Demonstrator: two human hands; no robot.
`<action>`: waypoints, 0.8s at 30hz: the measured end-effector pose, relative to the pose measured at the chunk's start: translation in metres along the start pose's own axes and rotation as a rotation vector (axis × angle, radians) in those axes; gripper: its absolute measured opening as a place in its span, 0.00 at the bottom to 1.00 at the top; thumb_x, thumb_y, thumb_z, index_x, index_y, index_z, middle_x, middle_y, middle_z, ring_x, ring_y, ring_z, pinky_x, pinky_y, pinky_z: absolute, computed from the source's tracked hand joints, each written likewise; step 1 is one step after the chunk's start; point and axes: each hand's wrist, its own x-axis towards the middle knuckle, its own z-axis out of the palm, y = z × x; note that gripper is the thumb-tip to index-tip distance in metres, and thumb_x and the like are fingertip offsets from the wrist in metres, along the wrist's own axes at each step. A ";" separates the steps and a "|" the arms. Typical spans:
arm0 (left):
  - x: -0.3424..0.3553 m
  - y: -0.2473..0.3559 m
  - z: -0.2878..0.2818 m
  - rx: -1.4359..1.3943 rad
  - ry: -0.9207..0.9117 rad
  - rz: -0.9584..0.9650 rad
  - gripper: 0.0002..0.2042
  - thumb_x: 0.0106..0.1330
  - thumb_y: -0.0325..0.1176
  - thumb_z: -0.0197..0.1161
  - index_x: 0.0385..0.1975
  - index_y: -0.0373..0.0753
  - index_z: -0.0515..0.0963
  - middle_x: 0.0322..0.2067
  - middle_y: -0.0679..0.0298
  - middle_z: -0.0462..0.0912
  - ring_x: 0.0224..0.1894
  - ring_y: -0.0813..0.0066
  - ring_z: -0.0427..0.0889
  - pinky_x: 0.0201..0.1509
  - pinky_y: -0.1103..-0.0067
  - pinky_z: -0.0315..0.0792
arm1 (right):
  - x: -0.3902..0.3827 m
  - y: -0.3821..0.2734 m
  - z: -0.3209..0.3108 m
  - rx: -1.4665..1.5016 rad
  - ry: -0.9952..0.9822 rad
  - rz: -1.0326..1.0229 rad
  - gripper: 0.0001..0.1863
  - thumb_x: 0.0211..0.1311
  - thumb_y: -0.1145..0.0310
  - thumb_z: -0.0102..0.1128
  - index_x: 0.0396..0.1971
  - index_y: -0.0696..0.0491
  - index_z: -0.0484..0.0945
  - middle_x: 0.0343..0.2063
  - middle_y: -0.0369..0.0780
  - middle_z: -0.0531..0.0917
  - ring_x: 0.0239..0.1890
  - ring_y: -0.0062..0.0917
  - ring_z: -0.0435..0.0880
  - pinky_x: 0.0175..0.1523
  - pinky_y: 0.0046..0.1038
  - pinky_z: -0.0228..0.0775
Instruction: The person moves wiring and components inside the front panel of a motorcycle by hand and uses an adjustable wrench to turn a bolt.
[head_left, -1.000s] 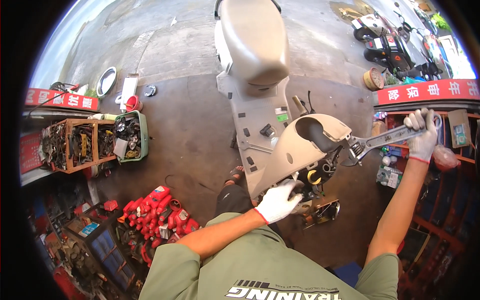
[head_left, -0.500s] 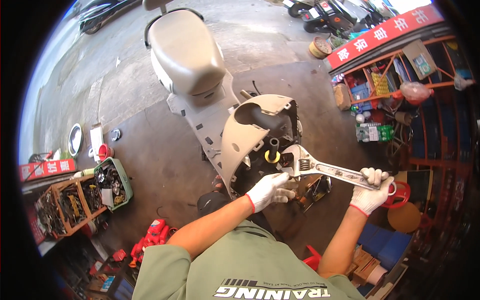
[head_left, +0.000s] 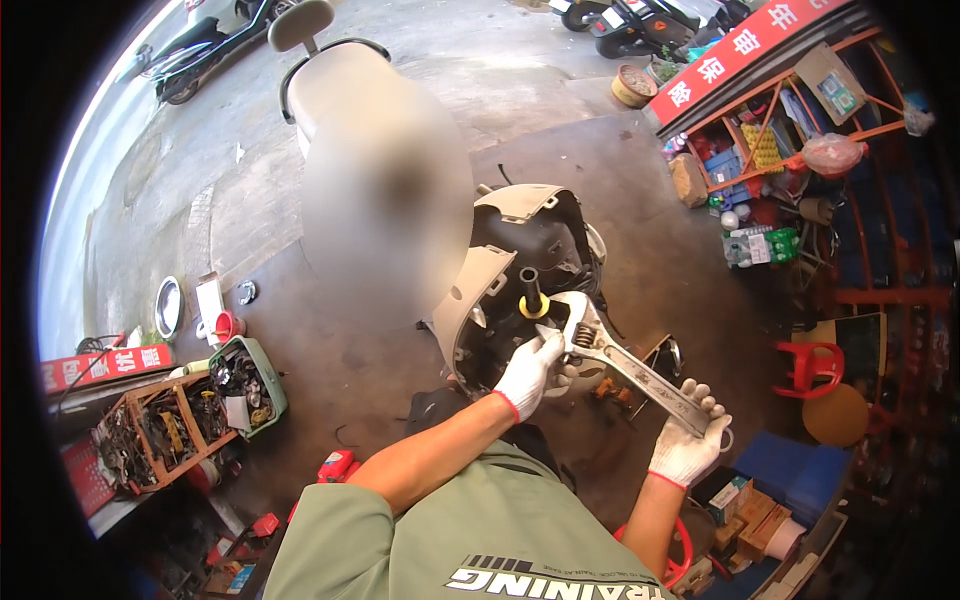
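Observation:
My right hand, in a white knit glove, is wrapped round the handle end of a large adjustable wrench. The wrench slants up and left, its jaw beside a dark upright steering tube with a yellow ring. At the lower side of the jaw, my left hand, gloved too, has its fingers bent in against the wrench head; the fingertips are partly hidden. Around the tube stands the scooter's opened beige front cover, its dark inside showing.
A blurred patch covers much of the scooter seat and footboard. To the left stand an orange tool rack and a green bin. On the right are a red stool, a blue box and crowded shelves.
The wrench has swung, its handle end dropping down and left with my right hand. My left hand has shifted slightly up and left along with the wrench head. The view has also moved.

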 end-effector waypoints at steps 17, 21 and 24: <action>0.007 0.000 0.004 -0.017 0.074 0.058 0.13 0.76 0.41 0.56 0.49 0.37 0.75 0.36 0.66 0.81 0.29 0.79 0.81 0.30 0.82 0.74 | 0.023 0.005 0.008 -0.031 -0.124 0.048 0.17 0.77 0.54 0.48 0.33 0.51 0.77 0.34 0.37 0.81 0.50 0.34 0.80 0.69 0.47 0.68; 0.005 0.001 0.006 -0.010 0.063 0.053 0.13 0.76 0.41 0.56 0.49 0.37 0.75 0.36 0.66 0.81 0.28 0.79 0.80 0.29 0.82 0.74 | 0.010 0.003 0.011 -0.056 -0.110 0.027 0.17 0.77 0.54 0.47 0.34 0.50 0.76 0.36 0.36 0.82 0.52 0.34 0.80 0.69 0.47 0.67; 0.004 0.004 0.009 0.009 0.086 0.052 0.12 0.77 0.40 0.55 0.47 0.38 0.74 0.37 0.67 0.80 0.29 0.80 0.79 0.31 0.82 0.73 | 0.007 0.002 0.009 -0.044 -0.105 0.040 0.16 0.78 0.54 0.47 0.35 0.50 0.76 0.38 0.37 0.82 0.54 0.35 0.80 0.69 0.47 0.68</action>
